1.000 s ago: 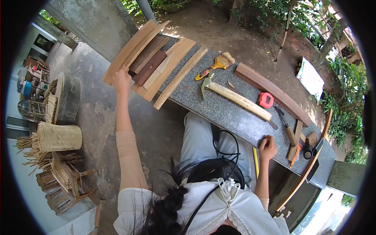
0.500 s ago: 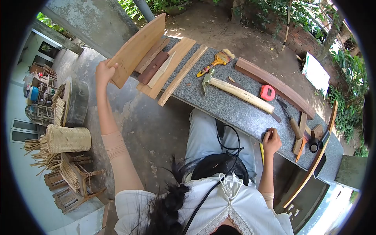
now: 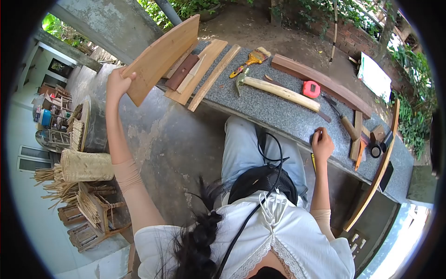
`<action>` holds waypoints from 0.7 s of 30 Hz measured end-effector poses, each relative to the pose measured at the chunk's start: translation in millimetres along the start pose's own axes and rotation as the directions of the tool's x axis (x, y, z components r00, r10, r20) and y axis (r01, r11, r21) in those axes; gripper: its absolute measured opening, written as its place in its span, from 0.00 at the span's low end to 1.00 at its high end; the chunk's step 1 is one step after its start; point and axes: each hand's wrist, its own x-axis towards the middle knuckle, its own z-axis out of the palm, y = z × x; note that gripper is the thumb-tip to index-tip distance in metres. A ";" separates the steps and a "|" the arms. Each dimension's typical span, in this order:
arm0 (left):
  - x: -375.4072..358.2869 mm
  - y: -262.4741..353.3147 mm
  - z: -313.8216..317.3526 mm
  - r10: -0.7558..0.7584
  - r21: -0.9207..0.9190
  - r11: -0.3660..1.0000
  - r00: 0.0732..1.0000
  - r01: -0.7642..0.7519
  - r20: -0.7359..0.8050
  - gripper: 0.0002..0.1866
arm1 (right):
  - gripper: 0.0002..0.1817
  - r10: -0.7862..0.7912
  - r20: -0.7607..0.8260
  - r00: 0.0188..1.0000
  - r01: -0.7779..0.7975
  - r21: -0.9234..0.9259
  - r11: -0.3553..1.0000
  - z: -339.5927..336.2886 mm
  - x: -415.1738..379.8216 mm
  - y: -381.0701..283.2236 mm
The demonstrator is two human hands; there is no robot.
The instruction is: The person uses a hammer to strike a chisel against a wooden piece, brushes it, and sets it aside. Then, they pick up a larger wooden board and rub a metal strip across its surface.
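My left hand (image 3: 120, 83) is closed on the near end of a wide, light-brown wooden board (image 3: 162, 56), held tilted on its edge at the table's left end. Beneath and beside it lie a dark red-brown wood block (image 3: 182, 72), a pale thin wedge (image 3: 191, 74), a flat plank (image 3: 204, 66) and a narrow wood strip (image 3: 216, 76). My right hand (image 3: 322, 144) rests at the near edge of the granite table (image 3: 278, 111), fingers curled. Whatever it may hold is hidden. Past it lies a claw hammer (image 3: 281, 91) with a pale wooden handle.
Further along are a paintbrush (image 3: 251, 61), a red tape measure (image 3: 311, 89), a long dark wood beam (image 3: 320, 83), a wooden-handled tool (image 3: 347, 125) and a curved wood strip (image 3: 378, 172) overhanging the near edge. A woven basket (image 3: 87, 165) stands on the left.
My left hand and the board have shifted slightly left, and the board covers more of the small wood pieces. My right hand stays at the table edge. The whole view has turned a little.
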 end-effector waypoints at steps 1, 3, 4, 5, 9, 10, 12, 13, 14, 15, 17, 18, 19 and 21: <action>-12.7 25.8 -12.7 0.073 0.168 0.984 0.996 -0.064 -0.045 0.17 | 0.04 0.007 0.018 1.000 -0.007 0.001 1.000 -1.1 0.2 1.2; -50.3 82.3 -27.1 0.111 0.236 0.967 0.993 -0.097 -0.048 0.15 | 0.04 0.011 0.011 1.000 -0.011 0.004 1.000 -0.9 0.7 2.6; -65.8 99.8 -28.7 0.210 0.295 0.938 0.976 -0.181 -0.067 0.14 | 0.04 0.001 0.010 1.000 -0.001 0.016 1.000 -0.7 -0.3 3.1; -78.9 113.8 -29.8 0.307 0.354 0.899 0.948 -0.260 -0.083 0.14 | 0.04 0.012 0.005 1.000 -0.012 0.009 1.000 -0.6 -0.1 3.2; -122.5 146.0 -30.3 0.386 0.322 0.879 0.921 -0.351 -0.050 0.15 | 0.04 -0.009 0.009 1.000 0.008 0.057 0.998 -3.1 -2.1 3.9; -129.8 150.5 -29.5 0.405 0.215 0.894 0.914 -0.393 -0.013 0.15 | 0.04 0.033 -0.001 0.999 -0.032 0.158 0.987 -6.2 -1.8 1.1; -144.5 161.6 -26.3 0.434 0.100 0.895 0.900 -0.435 0.029 0.16 | 0.10 0.129 0.034 0.991 -0.133 0.321 0.938 -6.7 -5.8 6.3; -152.4 168.1 -23.8 0.457 -0.051 0.889 0.885 -0.455 0.082 0.16 | 0.10 0.137 0.033 0.990 -0.141 0.316 0.938 -15.2 -8.6 2.0; -160.1 174.9 -22.0 0.485 -0.200 0.867 0.865 -0.456 0.131 0.17 | 0.14 0.144 0.027 0.989 -0.144 0.367 0.919 -24.4 -11.7 -5.0; -167.3 182.3 -22.5 0.490 -0.204 0.864 0.861 -0.460 0.136 0.17 | 0.19 0.152 0.022 0.988 -0.147 0.416 0.897 -31.7 -15.4 -9.0; -180.3 200.4 -26.0 0.524 -0.329 0.845 0.779 -0.423 0.345 0.18 | 0.27 0.099 -0.023 0.995 -0.078 0.446 0.892 -39.7 -25.3 -2.4; -184.7 211.0 -27.4 0.534 -0.340 0.842 0.735 -0.419 0.417 0.17 | 0.28 0.002 -0.108 0.994 0.050 0.474 0.879 -45.8 -29.0 -0.6; -184.9 217.2 -25.0 0.543 -0.350 0.836 0.724 -0.422 0.425 0.17 | 0.29 -0.091 -0.194 0.977 0.176 0.488 0.855 -51.3 -35.0 2.9; -182.7 227.1 -17.4 0.594 -0.454 0.801 0.611 -0.390 0.523 0.14 | 0.28 -0.069 -0.160 0.985 0.145 0.540 0.829 -46.7 -67.4 31.4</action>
